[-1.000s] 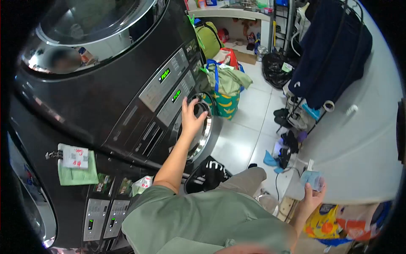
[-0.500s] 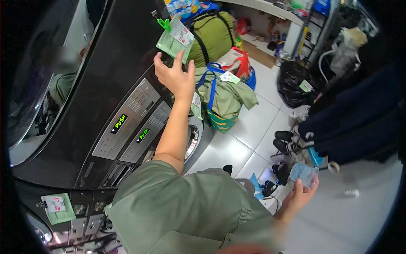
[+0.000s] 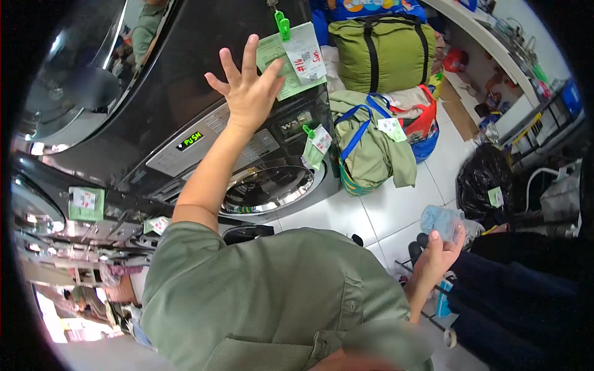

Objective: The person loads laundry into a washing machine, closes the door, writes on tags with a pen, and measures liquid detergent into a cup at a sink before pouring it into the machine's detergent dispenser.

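My left hand (image 3: 247, 96) is raised in front of the black machine (image 3: 210, 37), its fingers spread and nothing gripped. Beside its thumb hang green and white paper slips (image 3: 303, 59), held by a green clip (image 3: 282, 26); whether the fingertips touch the paper I cannot tell. Below the hand is a control panel with a lit "PUSH" display (image 3: 189, 141). Out to the right, my right hand (image 3: 436, 256) grips a translucent plastic cup (image 3: 440, 221), tilted, with something pale bluish in or on it.
A round-doored machine (image 3: 269, 188) sits under the panel, with another clipped slip (image 3: 317, 146). Beyond lie a green bundle (image 3: 383, 55), a stuffed bag (image 3: 377, 142) and a black garbage bag (image 3: 486, 176). Dark clothes (image 3: 526, 278) hang at the right. A person (image 3: 83, 300) is far off lower left.
The view has swung left and closer to the machine. My left hand has gone from below the slips to their left side, fingers still spread. The cup stays in my right hand.
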A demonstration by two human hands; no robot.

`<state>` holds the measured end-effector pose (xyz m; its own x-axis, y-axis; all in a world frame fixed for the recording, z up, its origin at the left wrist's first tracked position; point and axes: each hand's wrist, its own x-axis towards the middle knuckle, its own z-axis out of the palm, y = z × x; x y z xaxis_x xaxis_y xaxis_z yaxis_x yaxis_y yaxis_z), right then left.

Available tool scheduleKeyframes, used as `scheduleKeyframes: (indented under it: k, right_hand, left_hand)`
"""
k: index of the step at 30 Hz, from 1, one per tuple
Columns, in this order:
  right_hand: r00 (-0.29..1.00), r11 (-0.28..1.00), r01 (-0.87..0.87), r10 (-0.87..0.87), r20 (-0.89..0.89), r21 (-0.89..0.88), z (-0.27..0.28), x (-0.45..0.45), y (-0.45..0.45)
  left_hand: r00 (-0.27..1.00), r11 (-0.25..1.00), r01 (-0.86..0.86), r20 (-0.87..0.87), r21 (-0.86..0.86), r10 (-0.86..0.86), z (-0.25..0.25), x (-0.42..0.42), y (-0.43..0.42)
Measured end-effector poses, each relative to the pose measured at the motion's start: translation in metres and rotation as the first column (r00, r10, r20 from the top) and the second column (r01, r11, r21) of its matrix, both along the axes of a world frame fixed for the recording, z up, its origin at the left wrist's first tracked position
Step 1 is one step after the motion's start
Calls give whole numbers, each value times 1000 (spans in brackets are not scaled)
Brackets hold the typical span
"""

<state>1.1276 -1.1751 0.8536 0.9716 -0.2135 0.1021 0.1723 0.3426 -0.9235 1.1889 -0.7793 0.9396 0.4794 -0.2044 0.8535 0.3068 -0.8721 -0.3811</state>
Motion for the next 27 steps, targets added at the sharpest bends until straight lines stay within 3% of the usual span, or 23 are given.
scheduleKeyframes:
  k: [11,13,18,27]
  right_hand:
    - [981,981,-191,190,32,35,-1,48,-11]
    - [982,981,-189,188,22,46,-4,50,-11]
    - [986,983,-167,168,0,76,-9,49,-12]
    - [990,989,-129,132,-48,68,-21,48,-22]
  left_hand:
    - [972,983,-151,-164,100,166,17,1,-3]
    - [961,972,-192,-176,135,215,23,1,-7]
    - [929,968,-250,-273,34,249,33,-1,-17]
    - [945,980,-199,-259,26,199,33,-1,-14]
